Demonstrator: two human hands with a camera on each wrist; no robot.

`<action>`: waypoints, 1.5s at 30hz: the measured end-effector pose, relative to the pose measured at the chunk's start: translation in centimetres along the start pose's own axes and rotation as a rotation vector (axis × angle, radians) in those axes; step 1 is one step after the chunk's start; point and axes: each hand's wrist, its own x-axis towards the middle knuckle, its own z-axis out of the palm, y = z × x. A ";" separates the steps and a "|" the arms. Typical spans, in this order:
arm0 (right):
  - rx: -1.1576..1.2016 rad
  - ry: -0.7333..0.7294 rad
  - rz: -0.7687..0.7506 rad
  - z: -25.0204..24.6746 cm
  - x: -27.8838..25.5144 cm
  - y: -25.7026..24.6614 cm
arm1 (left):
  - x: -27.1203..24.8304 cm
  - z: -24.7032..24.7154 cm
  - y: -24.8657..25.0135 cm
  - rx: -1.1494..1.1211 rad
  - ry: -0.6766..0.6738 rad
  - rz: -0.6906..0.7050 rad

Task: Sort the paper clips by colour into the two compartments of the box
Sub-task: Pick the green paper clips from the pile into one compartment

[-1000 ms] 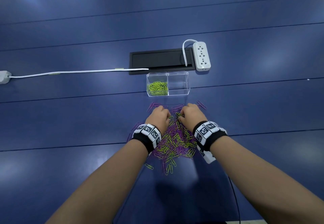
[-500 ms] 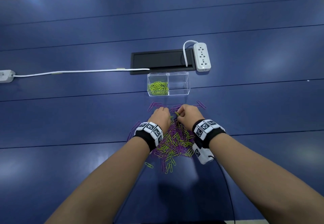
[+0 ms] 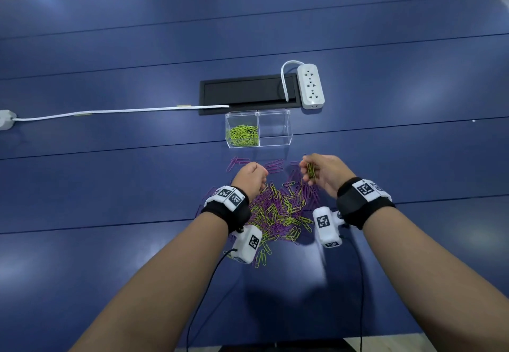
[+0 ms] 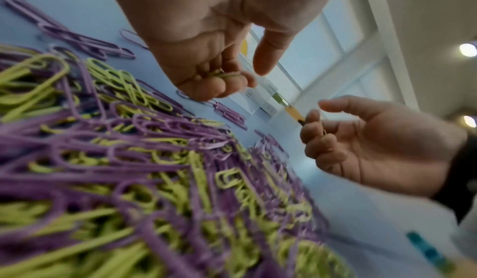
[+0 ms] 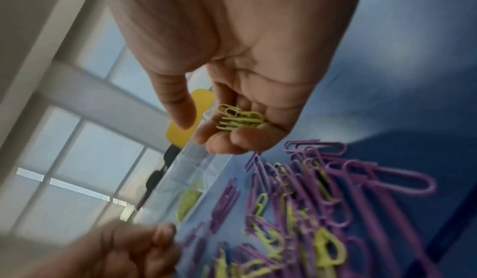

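Nearest, the mixed pile of purple and green clips (image 3: 278, 208) lies on the surface (image 3: 110, 186). Just beyond, the left hand (image 3: 252, 176) and right hand (image 3: 323, 172) each cup green clips (image 5: 238, 119) in curled fingers. Farther, the box (image 3: 258, 128) holds green left, nothing right. Loosely cupped clips could spill on the way there.
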 end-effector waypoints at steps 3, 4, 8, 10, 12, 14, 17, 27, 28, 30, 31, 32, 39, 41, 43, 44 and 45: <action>-0.420 0.045 -0.088 -0.1 0.2 0.6 | -0.1 0.5 -0.3 0.347 0.037 0.095; -0.615 0.059 -0.148 -0.1 0.5 0.9 | -0.3 0.6 -0.4 0.450 0.023 0.138; -1.160 -0.051 -0.311 1.0 1.0 1.5 | -0.2 0.7 -0.8 0.744 -0.089 0.288; -1.245 -0.091 -0.324 1.2 1.3 1.5 | 0.0 0.5 -0.9 0.825 -0.112 0.310; -1.265 -0.091 -0.315 1.1 1.7 1.5 | 0.1 0.4 -1.0 0.885 -0.132 0.318; -1.223 -0.061 -0.301 0.9 2.2 1.3 | 0.3 0.1 -1.0 0.898 -0.134 0.324; -1.099 0.043 -0.302 0.2 2.7 0.8 | 0.3 -0.5 -0.8 0.844 -0.097 0.326; -1.347 -0.114 -0.352 1.1 2.8 1.9 | 0.5 -2.7 -0.8 0.685 0.079 0.265; -1.373 -0.126 -0.355 1.4 2.7 2.0 | 0.5 -2.8 -0.8 0.671 0.095 0.260; -1.401 -0.124 -0.367 1.7 2.5 2.1 | 0.5 -3.1 -1.0 0.598 0.131 0.230; -1.417 -0.123 -0.374 1.8 2.4 2.2 | 0.5 -3.3 -1.2 0.531 0.156 0.203; -1.433 -0.121 -0.373 2.0 2.2 2.2 | 0.6 -3.4 -1.5 0.446 0.183 0.176; -1.393 -0.077 -0.254 2.2 1.4 2.3 | 0.2 -3.6 -2.6 0.082 0.142 0.049; -1.349 -0.095 -0.221 2.2 1.2 2.0 | 0.3 -3.4 -2.7 -0.013 0.102 0.012; -1.257 -0.069 -0.220 2.1 0.9 1.7 | 0.0 -3.4 -2.5 -0.154 0.075 -0.031; -1.197 -0.028 -0.222 1.9 0.8 1.5 | -0.1 -3.3 -2.4 -0.229 0.064 -0.043; -1.134 0.020 -0.222 1.6 0.8 1.3 | -0.3 -3.3 -2.3 -0.297 0.053 -0.050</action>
